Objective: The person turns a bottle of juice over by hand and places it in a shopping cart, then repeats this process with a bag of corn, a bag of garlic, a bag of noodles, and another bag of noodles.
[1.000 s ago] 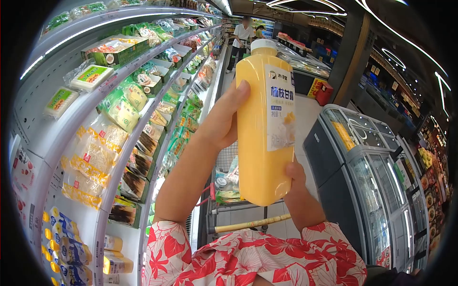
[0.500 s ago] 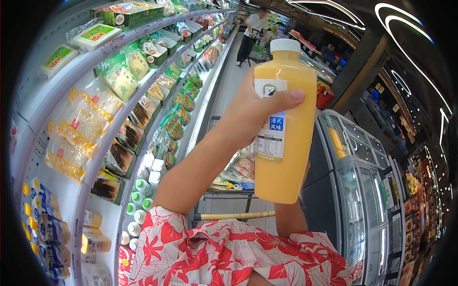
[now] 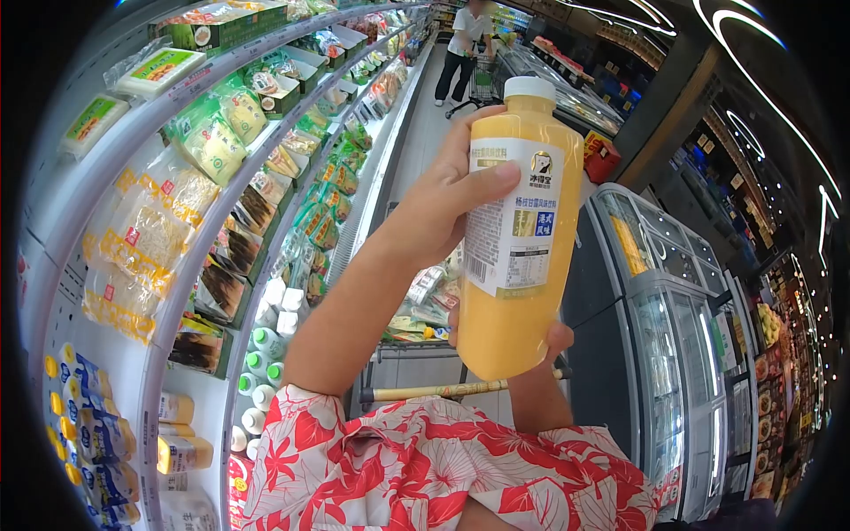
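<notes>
In front of me is a large juice bottle (image 3: 505,323), filled with yellow drink, with a white cap and a white label printed with a bear logo. My left hand (image 3: 447,190) is closed around its upper left side, thumb across the label. At the bottle's base, my right hand (image 3: 553,350) grips from behind; a thumb shows on the lower right, and most of that hand is hidden. The bottle is tilted slightly, cap up. Beneath it stands a shopping cart with a handle bar (image 3: 443,390) and packaged goods (image 3: 425,296) inside.
Refrigerated shelves (image 3: 168,111) with bagged food and bottles line the left. Glass-fronted freezers (image 3: 660,310) stand on the right. Up the aisle, a person (image 3: 465,44) in a white top is beside another cart (image 3: 482,81). A red container (image 3: 602,157) sits by the pillar.
The bottle has turned so its label faces me more fully. My right thumb now shows at its base. The person up the aisle appears nearer and more upright in view.
</notes>
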{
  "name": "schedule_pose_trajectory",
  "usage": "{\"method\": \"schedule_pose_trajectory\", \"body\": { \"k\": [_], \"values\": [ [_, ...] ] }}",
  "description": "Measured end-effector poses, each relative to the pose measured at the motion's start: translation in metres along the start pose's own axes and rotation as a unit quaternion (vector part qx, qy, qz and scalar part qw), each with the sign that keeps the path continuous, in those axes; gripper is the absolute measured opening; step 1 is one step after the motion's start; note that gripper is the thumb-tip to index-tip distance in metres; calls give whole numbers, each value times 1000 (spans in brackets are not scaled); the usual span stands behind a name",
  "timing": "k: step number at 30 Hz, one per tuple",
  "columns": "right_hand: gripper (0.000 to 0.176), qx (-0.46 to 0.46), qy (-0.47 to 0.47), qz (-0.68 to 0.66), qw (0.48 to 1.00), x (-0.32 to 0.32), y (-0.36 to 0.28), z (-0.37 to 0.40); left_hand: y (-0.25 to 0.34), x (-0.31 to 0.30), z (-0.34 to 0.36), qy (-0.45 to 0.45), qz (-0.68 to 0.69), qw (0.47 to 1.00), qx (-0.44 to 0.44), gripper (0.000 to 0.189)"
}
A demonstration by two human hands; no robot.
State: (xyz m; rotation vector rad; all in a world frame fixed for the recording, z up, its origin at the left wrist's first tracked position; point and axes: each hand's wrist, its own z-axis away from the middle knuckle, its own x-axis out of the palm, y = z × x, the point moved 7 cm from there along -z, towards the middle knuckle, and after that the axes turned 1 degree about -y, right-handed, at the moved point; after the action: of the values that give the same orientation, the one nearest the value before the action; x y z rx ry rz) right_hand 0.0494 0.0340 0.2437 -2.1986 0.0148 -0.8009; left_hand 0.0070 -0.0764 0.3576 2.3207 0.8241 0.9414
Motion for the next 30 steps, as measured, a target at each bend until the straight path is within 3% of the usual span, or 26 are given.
{"method": "schedule_pose_trajectory", "body": {
  "k": [2,4,5,9,11,14,21,23,24,25,26,28,30],
  "values": [
    [93,13,-29,-52,998,14,0,1,-13,-7,3,-42,46,998,10,71],
    [87,122,-90,-278,949,38,9,7,-31,-1,6,-156,219,963,-17,76],
    [87,125,-88,-280,948,39,15,10,-34,11,5,-213,261,942,0,81],
    [76,161,-120,-349,915,34,34,22,-45,16,12,-235,341,910,2,82],
    [74,183,-143,-360,904,36,36,24,-62,-7,13,-162,235,958,-17,110],
    [73,147,-93,-350,920,28,34,24,-55,-4,16,-147,204,968,-14,107],
    [75,150,-141,-259,944,13,32,32,-50,9,22,-170,184,968,-30,108],
    [76,150,-139,-247,947,15,31,34,-46,6,31,-67,155,984,-59,104],
    [76,95,-101,-248,959,15,23,29,-37,16,37,-69,155,984,-64,104],
    [75,39,-63,-248,966,11,17,27,-28,22,43,-47,65,995,-63,101],
    [75,33,-62,-248,966,7,17,26,-23,25,48,-25,-25,997,-62,99],
    [75,30,-115,-243,963,4,14,23,-26,29,57,-31,-23,997,-70,100],
    [76,29,-110,-263,958,11,11,21,-26,29,59,-35,-23,996,-73,100]
  ]
}}
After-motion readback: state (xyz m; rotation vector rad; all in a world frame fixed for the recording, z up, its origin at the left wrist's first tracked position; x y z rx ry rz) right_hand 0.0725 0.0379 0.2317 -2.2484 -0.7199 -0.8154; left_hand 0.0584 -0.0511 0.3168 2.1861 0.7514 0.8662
